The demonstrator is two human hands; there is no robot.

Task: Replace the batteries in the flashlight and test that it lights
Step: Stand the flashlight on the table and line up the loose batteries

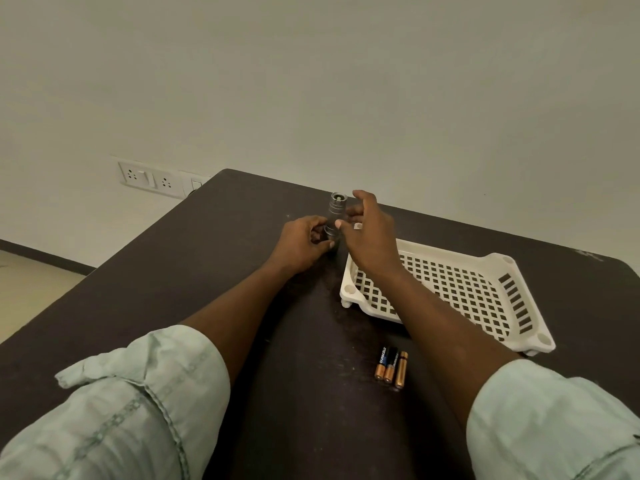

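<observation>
Small silver metal flashlight w/ ribbed barrel [336, 213] is standing upright on the dark brown table [207, 271], toward the far edge, just left of the white perforated plastic tray [450, 289]; its upper end, w/ a small round centre, is facing up toward the camera. Left hand [304, 242] is gripping the flashlight's lower part, fingers curling round the base & thumb pressing in from the near side; the base itself is mostly hiding behind those fingers, so can't tell whether it's resting on the table or being lifted slightly. Right hand [369, 230] is sitting just beside the barrel on its right; fingers are spreading apart & relaxed, index pointing up near the top of the flashlight, thumb tip reaching toward the mid-barrel; can't tell if the thumb is actually touching the metal; it's clamping nothing that I can see.

Three copper-and-black AAA batteries [390, 367] are lying side by side, touching, on the table nearer the person, just in front of the tray's near-left corner & well apart from the flashlight; the right forearm is passing over the tray's left side.

Both arms are wearing pale green rolled-up sleeves [138, 393]. White wall socket plate w/ switch [150, 178] is showing on the wall behind the table's left far corner.
</observation>
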